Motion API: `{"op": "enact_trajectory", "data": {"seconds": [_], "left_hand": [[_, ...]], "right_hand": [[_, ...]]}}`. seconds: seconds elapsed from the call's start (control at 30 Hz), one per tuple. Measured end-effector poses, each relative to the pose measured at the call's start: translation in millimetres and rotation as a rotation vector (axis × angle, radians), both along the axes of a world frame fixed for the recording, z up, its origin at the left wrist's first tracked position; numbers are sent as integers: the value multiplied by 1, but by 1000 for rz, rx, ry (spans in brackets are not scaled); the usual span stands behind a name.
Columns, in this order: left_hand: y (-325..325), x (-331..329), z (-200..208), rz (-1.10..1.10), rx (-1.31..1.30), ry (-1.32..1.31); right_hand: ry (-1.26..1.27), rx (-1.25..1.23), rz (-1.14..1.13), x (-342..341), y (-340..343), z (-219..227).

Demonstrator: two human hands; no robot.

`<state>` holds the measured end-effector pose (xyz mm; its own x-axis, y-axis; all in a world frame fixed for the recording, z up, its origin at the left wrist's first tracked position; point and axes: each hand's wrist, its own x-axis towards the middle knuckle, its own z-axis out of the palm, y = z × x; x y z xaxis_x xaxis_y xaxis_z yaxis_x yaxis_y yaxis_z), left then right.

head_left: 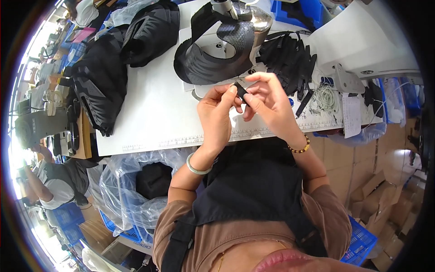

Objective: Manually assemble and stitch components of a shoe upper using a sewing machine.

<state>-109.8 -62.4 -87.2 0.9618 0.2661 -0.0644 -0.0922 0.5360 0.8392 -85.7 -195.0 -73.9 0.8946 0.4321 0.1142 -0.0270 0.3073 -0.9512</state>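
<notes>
Between my two hands a short folded black fabric strip (pixel 242 90) is pinched by the fingertips, just above the white table near its front edge. My left hand (pixel 217 111) grips it from the left with thumb and forefinger. From the right, my right hand (pixel 272 106) holds its lower end between thumb and fingers. Just beyond my hands a black patterned shoe upper (pixel 210 70) lies curved in a loop under the sewing machine's head (pixel 225 8). Right of the upper lies a pile of black fabric strips (pixel 287 59) like the one I hold.
Black shoe uppers (pixel 102 75) are stacked on the white table (pixel 149 106) at left. Tangled pale thread (pixel 324 97) lies at right beside the machine's white body (pixel 362 36). Below the table's left edge stands a plastic-lined basket (pixel 113 181). Another person (pixel 59 181) sits far left.
</notes>
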Motion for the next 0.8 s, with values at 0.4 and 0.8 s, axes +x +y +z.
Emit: {"op": "enact_trajectory", "data": {"seconds": [0.4,0.8], "left_hand": [[32,2,45,-389,542,-41],[28,14,69,-473,532,-56]], "right_hand": [[-587,-504,82,24,-33,34],[-728,-523,-91,21,-39,43]]}}
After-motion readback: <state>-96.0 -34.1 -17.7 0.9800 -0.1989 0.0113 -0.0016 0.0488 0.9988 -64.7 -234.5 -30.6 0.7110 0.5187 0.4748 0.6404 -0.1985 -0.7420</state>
